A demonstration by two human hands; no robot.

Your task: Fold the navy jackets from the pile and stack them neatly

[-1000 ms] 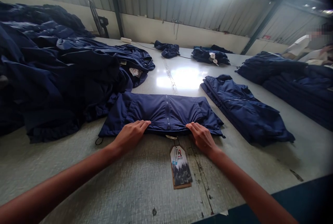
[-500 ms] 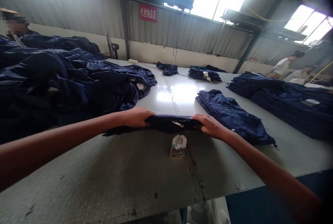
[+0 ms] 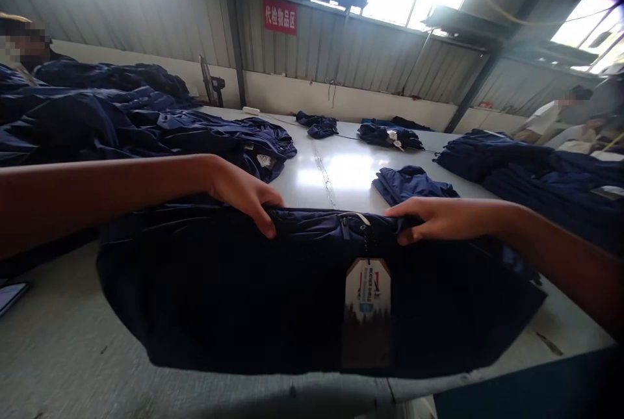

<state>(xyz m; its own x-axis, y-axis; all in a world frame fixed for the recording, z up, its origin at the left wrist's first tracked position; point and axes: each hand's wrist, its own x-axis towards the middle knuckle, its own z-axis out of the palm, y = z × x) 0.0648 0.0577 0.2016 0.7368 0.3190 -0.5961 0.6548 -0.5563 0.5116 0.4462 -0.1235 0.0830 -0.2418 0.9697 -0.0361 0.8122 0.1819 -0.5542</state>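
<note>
A folded navy jacket (image 3: pixel 234 289) hangs in the air in front of me, held up by its top edge above the grey table (image 3: pixel 58 354). My left hand (image 3: pixel 244 191) grips that edge on the left, fingers curled over the cloth. My right hand (image 3: pixel 439 219) grips it on the right. A paper hang tag (image 3: pixel 366 302) dangles down the jacket's front, between my hands.
A large heap of navy jackets (image 3: pixel 121 133) fills the table's left side. A stack of folded jackets (image 3: pixel 409 184) lies just beyond my right hand, more stacks (image 3: pixel 536 172) at the right. Two small bundles (image 3: pixel 387 136) sit at the far end. People stand at both far edges.
The jacket lay flat on the table with my hands pinching its near edge; now both hands have lifted it off the table and toward me, so it hangs.
</note>
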